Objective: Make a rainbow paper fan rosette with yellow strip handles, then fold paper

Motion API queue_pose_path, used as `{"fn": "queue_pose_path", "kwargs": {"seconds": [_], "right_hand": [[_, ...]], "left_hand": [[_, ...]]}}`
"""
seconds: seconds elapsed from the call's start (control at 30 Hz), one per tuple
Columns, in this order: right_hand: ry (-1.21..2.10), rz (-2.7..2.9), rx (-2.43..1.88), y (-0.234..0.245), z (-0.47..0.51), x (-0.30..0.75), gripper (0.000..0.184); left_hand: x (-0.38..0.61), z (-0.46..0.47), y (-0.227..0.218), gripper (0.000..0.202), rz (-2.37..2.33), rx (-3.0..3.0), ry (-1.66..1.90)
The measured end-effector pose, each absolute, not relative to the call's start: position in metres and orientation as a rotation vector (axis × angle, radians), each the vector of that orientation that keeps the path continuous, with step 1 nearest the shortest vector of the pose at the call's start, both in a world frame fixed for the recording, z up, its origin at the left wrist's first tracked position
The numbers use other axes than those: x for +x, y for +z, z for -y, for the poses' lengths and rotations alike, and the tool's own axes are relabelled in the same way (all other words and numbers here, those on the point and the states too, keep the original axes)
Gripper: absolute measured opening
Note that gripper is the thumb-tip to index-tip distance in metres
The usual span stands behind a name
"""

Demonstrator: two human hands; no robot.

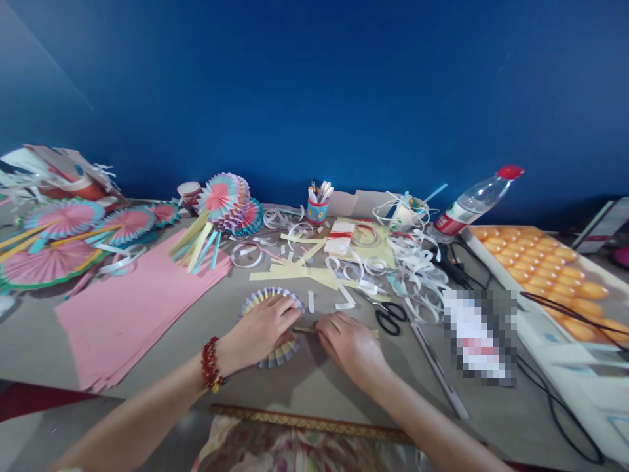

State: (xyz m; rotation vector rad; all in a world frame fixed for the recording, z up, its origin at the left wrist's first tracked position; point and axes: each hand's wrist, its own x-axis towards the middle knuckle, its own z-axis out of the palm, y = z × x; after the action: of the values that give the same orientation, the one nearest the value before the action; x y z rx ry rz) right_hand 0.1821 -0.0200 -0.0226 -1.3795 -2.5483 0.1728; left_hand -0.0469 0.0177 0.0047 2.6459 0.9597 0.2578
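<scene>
A round pleated paper rosette (pixel 281 358), yellow and lilac with a white edge, lies on the grey table in front of me. My left hand (pixel 259 331), with a red beaded bracelet at the wrist, covers its middle, fingers bent over it and holding it. Just to the right, my right hand (pixel 351 344) is closed on a thin yellowish paper strip (pixel 305 330) that points toward the rosette. The strip also shows past the far side of that hand. Where the strip meets the rosette is hard to make out. Black-handled scissors (pixel 390 317) lie beyond my right hand.
Pink paper sheets (pixel 142 308) are stacked at left, near finished paper rosettes (pixel 63 219). Tangled white strips (pixel 417 262) and a pen cup (pixel 318 208) stand behind. At right are a box cutter (pixel 439 370), a plastic bottle (pixel 474 203) and a tray of orange domes (pixel 545 269).
</scene>
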Motion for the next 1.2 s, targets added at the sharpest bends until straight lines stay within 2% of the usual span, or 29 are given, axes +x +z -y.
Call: {"fn": "queue_pose_path", "kwargs": {"seconds": [0.47, 1.2], "right_hand": [[0.182, 2.617, -1.381, -0.020, 0.012, 0.175, 0.009], [0.218, 2.623, -1.344, -0.023, 0.007, 0.173, 0.010]], "left_hand": [[-0.040, -0.022, 0.001, 0.008, -1.008, 2.678, 0.198], [-0.039, -0.023, -0.007, 0.014, -1.045, 2.699, 0.191]]}}
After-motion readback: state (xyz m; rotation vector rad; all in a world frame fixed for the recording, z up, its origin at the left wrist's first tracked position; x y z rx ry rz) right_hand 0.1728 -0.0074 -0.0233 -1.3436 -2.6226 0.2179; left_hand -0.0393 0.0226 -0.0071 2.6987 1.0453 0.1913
